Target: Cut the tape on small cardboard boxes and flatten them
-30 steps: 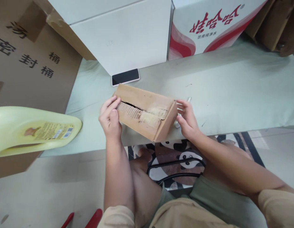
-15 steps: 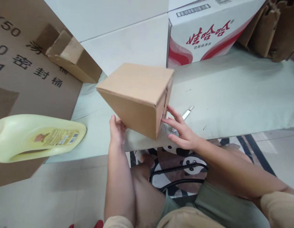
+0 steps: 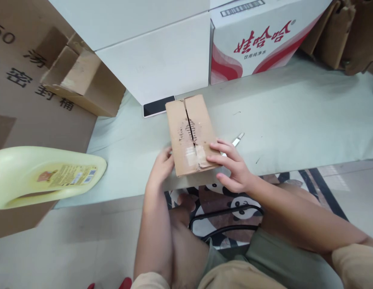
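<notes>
A small brown cardboard box (image 3: 177, 140) is between my two hands at the table's front edge. The face with its centre seam, dark printing and clear tape is turned up towards me. My left hand (image 3: 163, 165) grips the box's left side, some of its fingers hidden behind it. On the lower right corner lie the spread fingertips of my right hand (image 3: 233, 166), its thumb apart from the cardboard. A slim light-coloured cutter-like tool (image 3: 238, 139) lies on the table just beyond the right hand, partly covered by it.
A phone (image 3: 157, 106) lies behind the box, before a white carton (image 3: 156, 60). A red-and-white carton (image 3: 258, 48) stands at the back right. On the left are a yellow jug (image 3: 54, 172), an open cardboard box (image 3: 92, 80) and a big printed carton (image 3: 11, 104).
The box has turned and lowered between my hands, so its seamed, taped face now shows instead of the plain sides. The phone behind it has come into view.
</notes>
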The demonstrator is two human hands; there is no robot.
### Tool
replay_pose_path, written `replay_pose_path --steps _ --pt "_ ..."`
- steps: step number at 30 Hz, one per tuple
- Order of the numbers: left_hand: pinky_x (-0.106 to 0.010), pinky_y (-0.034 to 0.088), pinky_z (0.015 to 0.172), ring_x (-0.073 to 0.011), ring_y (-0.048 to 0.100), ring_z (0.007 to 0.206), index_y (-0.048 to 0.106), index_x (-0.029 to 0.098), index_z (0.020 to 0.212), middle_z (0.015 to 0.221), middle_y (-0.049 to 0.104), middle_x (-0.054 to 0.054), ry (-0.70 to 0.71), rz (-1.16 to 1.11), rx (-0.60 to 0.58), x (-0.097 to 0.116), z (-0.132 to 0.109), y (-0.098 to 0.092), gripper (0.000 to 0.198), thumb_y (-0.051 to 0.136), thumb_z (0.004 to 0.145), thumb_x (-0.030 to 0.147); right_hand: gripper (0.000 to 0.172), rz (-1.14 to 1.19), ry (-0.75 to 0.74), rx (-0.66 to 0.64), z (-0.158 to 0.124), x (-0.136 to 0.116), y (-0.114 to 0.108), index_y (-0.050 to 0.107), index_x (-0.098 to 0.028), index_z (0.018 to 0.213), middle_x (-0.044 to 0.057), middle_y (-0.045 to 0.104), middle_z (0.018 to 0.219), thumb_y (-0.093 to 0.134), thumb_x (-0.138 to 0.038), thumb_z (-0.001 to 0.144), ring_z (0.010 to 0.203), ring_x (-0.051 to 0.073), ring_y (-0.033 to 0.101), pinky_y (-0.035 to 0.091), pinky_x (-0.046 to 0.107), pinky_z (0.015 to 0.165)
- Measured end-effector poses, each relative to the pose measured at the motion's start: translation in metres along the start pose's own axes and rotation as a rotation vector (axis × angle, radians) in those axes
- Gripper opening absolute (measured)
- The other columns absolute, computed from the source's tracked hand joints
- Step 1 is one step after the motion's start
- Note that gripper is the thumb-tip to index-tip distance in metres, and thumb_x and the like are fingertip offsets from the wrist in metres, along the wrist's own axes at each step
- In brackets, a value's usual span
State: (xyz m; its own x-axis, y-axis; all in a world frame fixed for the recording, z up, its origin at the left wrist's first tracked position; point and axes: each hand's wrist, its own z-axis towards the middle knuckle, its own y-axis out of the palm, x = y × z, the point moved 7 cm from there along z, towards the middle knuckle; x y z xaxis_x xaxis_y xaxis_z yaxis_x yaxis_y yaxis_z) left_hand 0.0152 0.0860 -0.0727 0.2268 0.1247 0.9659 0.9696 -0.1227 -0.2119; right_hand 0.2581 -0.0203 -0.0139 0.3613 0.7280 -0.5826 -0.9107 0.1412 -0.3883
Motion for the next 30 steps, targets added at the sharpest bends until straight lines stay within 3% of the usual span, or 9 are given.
replay_pose_path --steps 3,7,9,11,14,16,18,25,30 --pt "-0.049 0.058 0.104 -0.0351 0.065 0.134 0.072 0.026 0.125 0.142 0.069 -0.014 0.178 -0.120 0.076 0.022 0.001 -0.004 0.062 0.074 0.079 0.069 0.053 0.009 -0.004 -0.055 -0.001 0.000 0.007 0.056 -0.028 0.148 0.011 0.056 0.156 0.058 -0.028 0.094 0.150 0.031 0.049 0.042 0.055 0.126" --pt "-0.054 0.040 0.125 -0.0375 0.038 0.158 0.077 0.029 0.113 0.165 0.047 -0.009 0.489 -0.043 -0.041 0.051 -0.009 0.011 0.058 0.074 0.077 0.075 0.051 -0.005 0.033 -0.078 -0.002 0.003 0.005 0.054 -0.028 0.147 0.013 0.053 0.159 0.056 -0.032 0.096 0.151 0.032 0.048 0.046 0.055 0.122" --pt "-0.057 0.035 0.127 -0.0386 0.036 0.158 0.077 0.028 0.107 0.165 0.044 -0.009 0.535 0.019 -0.026 0.053 -0.012 0.017 0.054 0.070 0.080 0.075 0.047 -0.076 0.167 -0.019 -0.001 0.013 -0.005 0.056 -0.025 0.143 0.015 0.060 0.150 0.050 -0.038 0.098 0.138 0.032 0.059 0.055 0.052 0.110" --pt "-0.060 0.032 0.128 -0.0393 0.034 0.159 0.076 0.028 0.107 0.164 0.044 -0.010 0.545 0.011 0.006 0.052 -0.013 0.019 0.055 0.066 0.083 0.076 0.044 -0.236 0.444 -0.032 -0.003 0.033 -0.015 0.062 -0.022 0.133 0.015 0.072 0.121 0.045 -0.043 0.098 0.108 0.031 0.071 0.059 0.048 0.090" --pt "-0.061 0.028 0.130 -0.0397 0.032 0.159 0.076 0.028 0.108 0.163 0.045 -0.009 0.546 0.009 0.020 0.049 -0.013 0.021 0.055 0.066 0.082 0.075 0.043 -0.532 0.903 -0.385 -0.017 0.064 -0.015 0.068 -0.021 0.122 0.009 0.071 0.077 0.047 -0.050 0.097 0.071 0.029 0.066 0.052 0.042 0.068" --pt "-0.060 0.027 0.130 -0.0392 0.032 0.159 0.076 0.028 0.108 0.163 0.045 -0.009 0.547 0.008 0.024 0.048 -0.013 0.022 0.054 0.066 0.083 0.075 0.042 -0.636 1.028 -0.615 -0.024 0.072 -0.013 0.069 -0.024 0.119 0.010 0.071 0.074 0.049 -0.054 0.097 0.068 0.030 0.066 0.047 0.039 0.063" --pt "-0.060 0.027 0.130 -0.0386 0.033 0.159 0.076 0.027 0.107 0.163 0.045 -0.009 0.552 0.000 0.032 0.049 -0.013 0.023 0.053 0.065 0.085 0.074 0.041 -0.662 1.039 -0.675 -0.023 0.073 -0.012 0.071 -0.025 0.109 0.012 0.074 0.080 0.046 -0.056 0.099 0.071 0.031 0.067 0.043 0.036 0.061" --pt "-0.057 0.028 0.130 -0.0369 0.033 0.159 0.075 0.026 0.106 0.163 0.046 -0.008 0.571 -0.027 0.091 0.051 -0.017 0.027 0.051 0.060 0.087 0.071 0.022 -0.534 0.994 -0.462 -0.018 0.072 -0.021 0.067 -0.024 0.104 0.004 0.072 0.075 0.051 -0.034 0.093 0.069 0.023 0.064 0.039 0.033 0.064" --pt "-0.055 0.026 0.132 -0.0359 0.035 0.157 0.074 0.025 0.106 0.160 0.048 -0.009 0.597 0.020 0.157 0.055 -0.022 0.035 0.053 0.053 0.091 0.072 0.023 0.084 0.863 -0.037 -0.013 0.069 -0.031 0.066 -0.022 0.104 0.003 0.074 0.084 0.050 -0.033 0.091 0.063 0.017 0.066 0.053 0.034 0.069"
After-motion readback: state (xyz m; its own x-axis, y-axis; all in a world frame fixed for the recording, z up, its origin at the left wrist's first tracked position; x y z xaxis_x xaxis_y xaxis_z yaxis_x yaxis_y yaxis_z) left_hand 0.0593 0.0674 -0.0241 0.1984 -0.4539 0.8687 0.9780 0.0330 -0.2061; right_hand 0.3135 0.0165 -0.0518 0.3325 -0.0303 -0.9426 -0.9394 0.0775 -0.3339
